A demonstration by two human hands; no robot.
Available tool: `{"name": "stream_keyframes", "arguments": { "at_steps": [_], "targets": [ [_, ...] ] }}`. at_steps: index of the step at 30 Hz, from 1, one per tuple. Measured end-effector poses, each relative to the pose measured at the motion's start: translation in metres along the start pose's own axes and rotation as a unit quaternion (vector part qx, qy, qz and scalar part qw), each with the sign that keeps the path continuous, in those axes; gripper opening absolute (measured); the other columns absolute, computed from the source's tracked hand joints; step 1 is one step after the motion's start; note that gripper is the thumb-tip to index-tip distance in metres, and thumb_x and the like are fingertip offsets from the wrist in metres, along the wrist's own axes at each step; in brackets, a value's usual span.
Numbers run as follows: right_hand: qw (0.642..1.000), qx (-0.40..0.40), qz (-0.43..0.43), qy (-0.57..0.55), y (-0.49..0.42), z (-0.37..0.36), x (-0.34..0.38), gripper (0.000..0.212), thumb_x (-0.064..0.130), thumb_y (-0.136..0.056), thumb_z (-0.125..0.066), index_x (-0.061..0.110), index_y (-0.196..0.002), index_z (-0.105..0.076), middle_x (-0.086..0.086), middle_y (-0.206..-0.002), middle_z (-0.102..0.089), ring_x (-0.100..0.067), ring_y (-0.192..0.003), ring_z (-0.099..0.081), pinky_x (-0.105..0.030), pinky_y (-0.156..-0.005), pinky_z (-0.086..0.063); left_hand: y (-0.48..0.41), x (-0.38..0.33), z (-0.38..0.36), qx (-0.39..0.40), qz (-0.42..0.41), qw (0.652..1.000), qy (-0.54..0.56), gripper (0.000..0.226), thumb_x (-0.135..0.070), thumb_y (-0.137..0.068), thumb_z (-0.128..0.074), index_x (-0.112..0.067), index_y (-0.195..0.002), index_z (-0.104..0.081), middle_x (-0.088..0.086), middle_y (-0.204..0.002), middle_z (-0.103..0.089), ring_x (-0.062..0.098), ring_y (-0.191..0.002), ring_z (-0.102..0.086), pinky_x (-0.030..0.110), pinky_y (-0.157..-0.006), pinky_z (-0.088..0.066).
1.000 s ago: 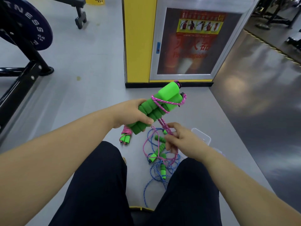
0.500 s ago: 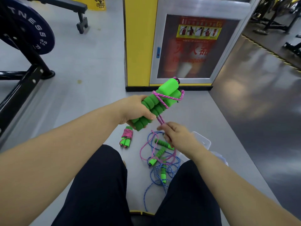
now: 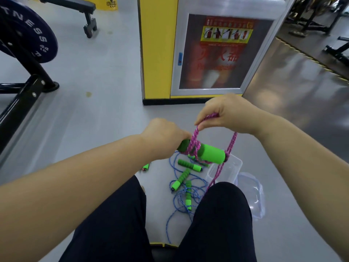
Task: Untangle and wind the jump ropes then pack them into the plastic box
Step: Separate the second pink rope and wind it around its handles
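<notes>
- The floor takes up most of the frame and carries everything loose. The winding is best done above it, at mid-frame, so that slack is not dragged through the pile below.
- The plastic box stands open at lower right of centre, just beyond the right knee. Its lid lies beside it, further to the lower right. No bundle is seen inside, so packing is judged not yet begun.
- The left hand is clenched round the left end of the green foam handles, which are held roughly level at the centre. A firm grip is called for, so that the handles are not twisted by the pull of the rope.
- The right hand, above and right of centre, has the pink rope pinched between thumb and fingertips.
- Several turns of that rope are seen round the middle of the handles. One strand falls from the right hand past their right end, down in front of the box.
- Each new turn is best laid snug beside the last under even tension, with enough tail left to be tucked in.
- The blue rope lies tangled at lower centre between the legs, with loose handles on it. The pink tail should be lifted clear before it is drawn in.
- A small wound bundle is partly hidden beneath the left forearm.
</notes>
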State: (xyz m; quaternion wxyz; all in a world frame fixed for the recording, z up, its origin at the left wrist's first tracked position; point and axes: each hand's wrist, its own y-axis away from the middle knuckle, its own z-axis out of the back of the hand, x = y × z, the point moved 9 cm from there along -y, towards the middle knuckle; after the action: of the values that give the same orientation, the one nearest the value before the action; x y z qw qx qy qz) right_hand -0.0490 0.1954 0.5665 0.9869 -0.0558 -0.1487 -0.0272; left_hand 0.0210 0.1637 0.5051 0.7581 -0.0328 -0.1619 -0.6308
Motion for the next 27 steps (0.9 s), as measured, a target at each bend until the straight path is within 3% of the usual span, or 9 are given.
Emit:
{"name": "stream_keyframes", "arguments": {
  "at_steps": [6,9,11,12,15,18,21,24,27],
  "targets": [
    [0.959,0.100,-0.141,-0.225,0.012,-0.039,-0.041,0.011,0.031,-0.082,-0.064,0.030,-0.072,-0.067,0.018,-0.057,-0.061,0.003,-0.055,-0.050,-0.010,-0.057,-0.040,0.006,0.002,0.015,-0.024,-0.028,0.989,0.142,0.043,-0.040,-0.089,-0.055,-0.036,-0.129,-0.040,-0.003,-0.106,-0.062,0.024,-0.098,-0.058,0.029,-0.065,-0.038],
    [0.916,0.126,-0.174,-0.338,0.022,-0.073,-0.049,0.017,0.039,-0.073,-0.061,0.022,-0.072,-0.064,0.014,-0.054,-0.063,0.003,-0.048,-0.054,-0.013,-0.053,-0.045,0.009,0.002,0.013,-0.019,-0.038,0.970,0.239,0.057,-0.040,-0.084,-0.064,-0.034,-0.130,-0.033,-0.002,-0.102,-0.065,0.022,-0.089,-0.059,0.030,-0.066,-0.043],
    [0.892,0.068,-0.210,-0.395,0.032,-0.093,-0.064,0.032,0.042,-0.061,-0.070,0.014,-0.072,-0.060,0.006,-0.048,-0.063,-0.002,-0.041,-0.057,-0.017,-0.046,-0.048,0.011,0.002,0.010,-0.013,-0.043,0.950,0.308,0.067,-0.037,-0.081,-0.069,-0.040,-0.134,-0.028,-0.008,-0.088,-0.063,0.019,-0.080,-0.057,0.030,-0.069,-0.046],
    [0.857,0.031,-0.241,-0.454,0.038,-0.100,-0.067,0.039,0.044,-0.071,-0.070,0.009,-0.073,-0.054,0.002,-0.044,-0.060,-0.003,-0.039,-0.056,-0.016,-0.042,-0.046,0.012,0.003,0.009,-0.013,-0.042,0.938,0.343,0.069,-0.035,-0.080,-0.070,-0.043,-0.136,-0.030,-0.011,-0.084,-0.059,0.016,-0.077,-0.055,0.030,-0.071,-0.047],
    [0.827,0.057,-0.242,-0.505,0.048,-0.133,-0.046,0.032,0.004,-0.098,-0.034,0.006,-0.068,-0.044,0.000,-0.051,-0.042,-0.008,-0.043,-0.037,-0.018,-0.047,-0.032,0.011,0.013,0.003,-0.005,-0.009,0.880,0.475,0.059,-0.028,-0.076,-0.075,-0.037,-0.128,-0.047,-0.013,-0.093,-0.060,0.012,-0.085,-0.059,0.028,-0.080,-0.051],
    [0.798,0.021,-0.276,-0.536,0.052,-0.145,-0.034,0.033,0.016,-0.100,-0.034,0.022,-0.086,-0.064,0.003,-0.058,-0.058,-0.011,-0.050,-0.045,-0.022,-0.053,-0.039,0.010,0.029,-0.008,-0.005,0.051,0.787,0.615,0.040,-0.020,-0.074,-0.077,-0.032,-0.108,-0.058,-0.005,-0.091,-0.068,0.011,-0.081,-0.066,0.026,-0.076,-0.056],
    [0.822,-0.038,-0.266,-0.502,0.058,-0.142,-0.032,0.018,0.020,-0.098,-0.044,0.020,-0.111,-0.056,0.005,-0.075,-0.063,-0.012,-0.062,-0.056,-0.019,-0.063,-0.050,0.005,0.045,-0.023,-0.006,0.108,0.737,0.667,0.029,-0.015,-0.075,-0.077,-0.022,-0.098,-0.061,0.005,-0.088,-0.070,0.017,-0.077,-0.069,0.034,-0.075,-0.059],
    [0.930,0.004,-0.225,-0.289,0.056,-0.130,-0.020,0.015,0.026,-0.096,-0.048,0.032,-0.086,-0.059,0.011,-0.070,-0.057,0.003,-0.060,-0.051,-0.014,-0.064,-0.043,0.000,0.054,-0.038,-0.004,0.154,0.733,0.663,0.022,-0.013,-0.075,-0.077,-0.019,-0.089,-0.060,0.013,-0.090,-0.070,0.029,-0.083,-0.069,0.044,-0.076,-0.058],
    [0.913,0.067,-0.241,-0.322,0.054,-0.128,-0.014,0.025,0.022,-0.099,-0.041,0.025,-0.082,-0.060,0.007,-0.069,-0.057,-0.001,-0.061,-0.051,-0.013,-0.067,-0.043,-0.001,0.054,-0.046,-0.002,0.171,0.766,0.620,0.021,-0.018,-0.075,-0.076,-0.021,-0.086,-0.058,0.010,-0.088,-0.068,0.028,-0.083,-0.067,0.040,-0.076,-0.057]
  ]
}}
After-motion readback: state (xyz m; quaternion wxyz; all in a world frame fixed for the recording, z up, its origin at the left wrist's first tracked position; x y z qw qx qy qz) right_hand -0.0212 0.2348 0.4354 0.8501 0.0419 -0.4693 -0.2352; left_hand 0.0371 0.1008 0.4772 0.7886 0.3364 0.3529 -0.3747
